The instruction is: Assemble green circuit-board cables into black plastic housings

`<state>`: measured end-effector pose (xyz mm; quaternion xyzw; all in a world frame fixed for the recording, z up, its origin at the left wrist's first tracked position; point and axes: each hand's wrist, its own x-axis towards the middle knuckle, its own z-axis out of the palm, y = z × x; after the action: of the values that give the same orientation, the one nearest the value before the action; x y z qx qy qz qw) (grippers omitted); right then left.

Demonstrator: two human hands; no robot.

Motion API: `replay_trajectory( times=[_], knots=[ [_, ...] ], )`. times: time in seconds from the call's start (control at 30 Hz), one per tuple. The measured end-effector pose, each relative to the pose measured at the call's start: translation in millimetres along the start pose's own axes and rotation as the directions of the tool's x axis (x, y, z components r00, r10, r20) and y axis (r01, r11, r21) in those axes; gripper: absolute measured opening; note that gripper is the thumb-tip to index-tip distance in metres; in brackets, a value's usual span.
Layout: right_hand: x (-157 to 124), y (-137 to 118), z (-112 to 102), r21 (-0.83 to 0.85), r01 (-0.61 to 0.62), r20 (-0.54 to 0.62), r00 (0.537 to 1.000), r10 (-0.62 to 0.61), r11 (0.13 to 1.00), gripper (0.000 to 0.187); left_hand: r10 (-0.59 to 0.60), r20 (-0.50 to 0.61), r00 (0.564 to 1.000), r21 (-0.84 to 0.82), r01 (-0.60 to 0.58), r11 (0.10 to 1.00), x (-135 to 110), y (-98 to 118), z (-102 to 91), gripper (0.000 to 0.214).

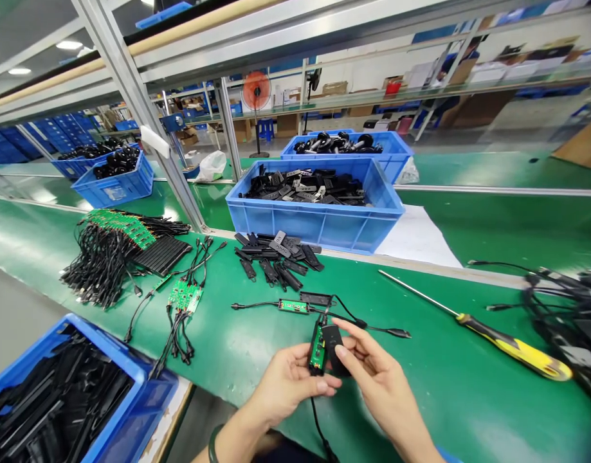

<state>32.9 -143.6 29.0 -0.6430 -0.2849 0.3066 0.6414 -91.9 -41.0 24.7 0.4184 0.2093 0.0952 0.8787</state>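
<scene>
My left hand is closed around a black plastic case half with a green circuit board in it. A black cable hangs from its lower end. In my right hand is a black cover, pinched between thumb and fingers, tilted right beside the board. Just beyond lies another board in a black casing, with a cable at each end. An empty black case half sits next to it. A pile of black covers lies farther back.
A blue bin of black covers stands behind the pile. Bundled cabled boards and a smaller board stack lie left. Another blue bin is at lower left. A yellow-black screwdriver and tangled cables lie right.
</scene>
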Motion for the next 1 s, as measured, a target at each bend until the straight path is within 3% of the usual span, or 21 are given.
replay_trajectory(
  times=[0.13, 0.3, 0.47, 0.63, 0.73, 0.83, 0.93, 1.0],
  knots=[
    [-1.3, -0.1, 4.1, 0.092, -0.01, -0.03, 0.999, 0.013, 0.996, 0.036, 0.028, 0.025, 0.999, 0.008, -0.028, 1.0, -0.6, 0.3, -0.4, 0.057],
    [0.3, -0.1, 4.6, 0.039, -0.023, -0.041, 0.999, 0.024, 0.999, 0.037, 0.016, 0.025, 1.0, 0.026, -0.017, 1.0, -2.1, 1.3, -1.6, 0.057],
    [1.5, 8.1, 3.2, 0.092, -0.083, 0.029, 0.996, 0.081, 0.992, 0.039, 0.014, 0.022, 1.0, 0.048, -0.015, 0.999, -3.0, -0.6, 0.4, 0.052],
    [3.5, 15.2, 2.3, 0.115, -0.13, 0.045, 0.991, 0.126, 0.985, 0.048, 0.058, 0.005, 0.998, 0.28, -0.057, 0.958, -5.5, -0.5, -0.1, 0.044],
    [4.8, 13.2, 1.4, 0.025, -0.14, 0.097, 0.986, 0.137, 0.99, 0.05, 0.105, 0.033, 0.994, 0.514, -0.107, 0.851, -10.5, 1.3, -2.6, 0.034],
    [3.1, 9.9, 3.2, -0.059, -0.094, 0.11, 0.989, 0.1, 0.994, 0.053, 0.106, 0.055, 0.993, 0.739, -0.112, 0.664, -16.1, 1.1, -0.3, 0.026],
    [-1.4, 5.1, 3.0, -0.133, -0.01, 0.061, 0.998, 0.018, 0.991, 0.05, 0.095, 0.074, 0.993, 0.851, -0.112, 0.513, -16.8, 1.0, 6.8, 0.025],
    [-3.1, -3.2, -5.9, -0.239, 0.055, 0.017, 0.999, -0.052, 0.969, 0.048, 0.102, 0.15, 0.983, 0.88, -0.18, 0.44, -12.8, 4.7, 7.7, 0.027]
  ],
)
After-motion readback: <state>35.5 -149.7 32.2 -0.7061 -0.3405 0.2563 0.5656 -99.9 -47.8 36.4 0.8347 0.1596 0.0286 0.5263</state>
